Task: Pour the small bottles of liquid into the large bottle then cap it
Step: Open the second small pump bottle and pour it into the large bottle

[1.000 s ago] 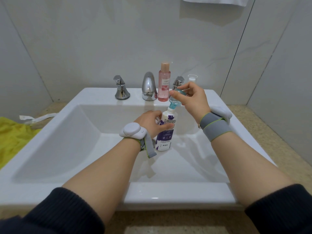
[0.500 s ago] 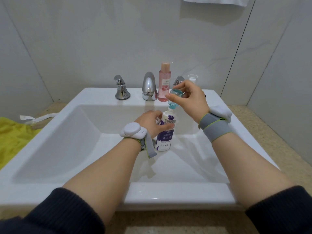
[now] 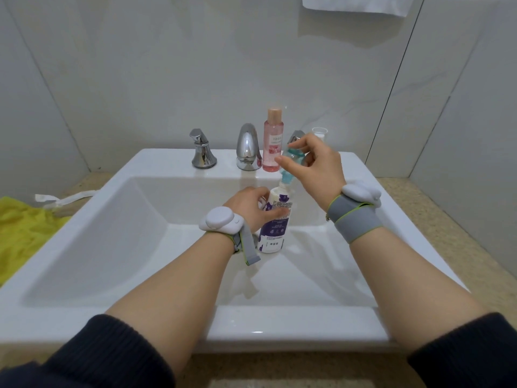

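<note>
A white bottle with a purple label (image 3: 275,217) stands upright in the sink basin (image 3: 117,247). My left hand (image 3: 249,208) is wrapped around its middle. My right hand (image 3: 316,166) holds a small clear bottle with blue liquid (image 3: 291,163) upside down, its mouth right over the white bottle's open neck. A tall pink bottle with a peach cap (image 3: 273,141) stands on the sink's back ledge, just behind my right hand's fingers.
A chrome faucet spout (image 3: 247,148) and its left handle (image 3: 202,149) sit on the back ledge; the right handle (image 3: 296,135) is partly hidden by my fingers. A small clear cup (image 3: 319,133) stands behind my right hand. A yellow cloth (image 3: 25,228) lies left of the sink.
My right hand has tipped the small blue bottle further, from tilted to nearly straight upside down over the white bottle's neck. My left hand and the white bottle stayed put.
</note>
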The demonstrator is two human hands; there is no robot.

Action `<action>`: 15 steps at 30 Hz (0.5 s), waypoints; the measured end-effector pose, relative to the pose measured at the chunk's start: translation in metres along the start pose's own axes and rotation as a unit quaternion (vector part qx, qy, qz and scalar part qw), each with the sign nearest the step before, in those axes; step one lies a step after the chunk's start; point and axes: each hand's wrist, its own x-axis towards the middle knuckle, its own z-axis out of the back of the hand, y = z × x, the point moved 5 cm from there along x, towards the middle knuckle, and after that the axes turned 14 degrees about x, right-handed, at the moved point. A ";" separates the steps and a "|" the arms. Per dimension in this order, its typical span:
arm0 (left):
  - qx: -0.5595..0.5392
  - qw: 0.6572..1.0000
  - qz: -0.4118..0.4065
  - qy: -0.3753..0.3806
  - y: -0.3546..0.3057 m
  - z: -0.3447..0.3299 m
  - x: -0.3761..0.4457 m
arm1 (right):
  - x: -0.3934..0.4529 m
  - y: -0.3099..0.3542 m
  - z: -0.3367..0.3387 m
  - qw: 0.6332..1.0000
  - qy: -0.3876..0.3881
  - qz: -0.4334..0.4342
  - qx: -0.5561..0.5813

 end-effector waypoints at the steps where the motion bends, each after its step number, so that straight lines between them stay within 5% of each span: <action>1: 0.000 1.000 0.000 0.002 0.000 0.000 0.000 | 0.000 0.000 0.001 1.000 -0.002 0.000 -0.003; 15: -0.076 0.997 0.003 0.021 0.001 -0.005 -0.003 | -0.002 -0.002 0.004 0.999 -0.028 -0.016 0.004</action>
